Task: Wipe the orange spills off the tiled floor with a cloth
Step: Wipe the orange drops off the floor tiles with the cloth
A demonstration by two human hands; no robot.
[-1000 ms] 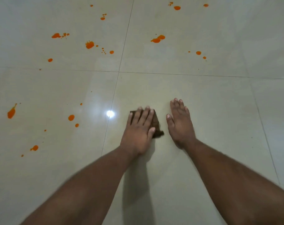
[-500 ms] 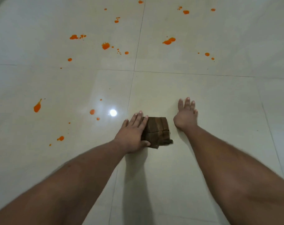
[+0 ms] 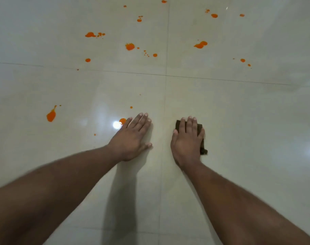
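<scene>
Where the four glossy tiles meet just above frame centre, the tiled floor (image 3: 239, 121) shows grout lines (image 3: 165, 96) running one vertically down the middle and one across the upper third. Orange spills (image 3: 129, 46) scatter over the upper half: a blot and small drops at upper centre-left, a double blot (image 3: 200, 44) at upper centre-right, smaller dots toward the top edge and the upper right. On the lower-left tile: an elongated streak (image 3: 51, 115) at mid-left, a round drop (image 3: 122, 120) just beside the left fingertips, and tiny specks near it. A bright lamp reflection (image 3: 116, 125) sits touching that drop's left side, partly washing it out. Arm shadows fall on the tiles below both hands.

Left hand (image 3: 131, 138): flat on the floor, palm down, fingers straight and close together, thumb spread to the right. It holds nothing. It lies left of the vertical grout line.

Right hand (image 3: 187, 143): palm down on the brown folded cloth (image 3: 199, 128), fingers extended and slightly spread, pressing it against the tile. Cloth edges show past the fingertips and along the hand's right side, with a corner sticking out near the wrist. Cloth lies right of the vertical grout line, at frame centre-right, apart from every visible spill.
</scene>
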